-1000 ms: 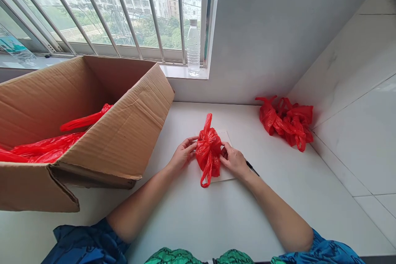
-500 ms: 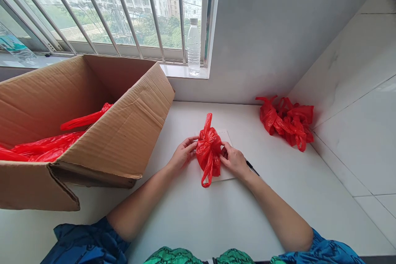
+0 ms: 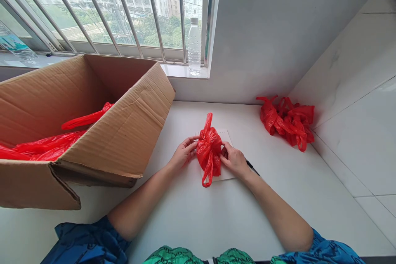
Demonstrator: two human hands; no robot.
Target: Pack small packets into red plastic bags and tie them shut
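2 hands palms inward, left hand (image 3: 183, 154) and right hand (image 3: 235, 160), fingers pinching red bag (image 3: 209, 148)

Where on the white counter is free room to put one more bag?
Bare counter lies between the forearms, and between the right hand and the pile of red bags. It is crowded by the cardboard box at the left, and in the middle, where the left hand and right hand hold the red bag.
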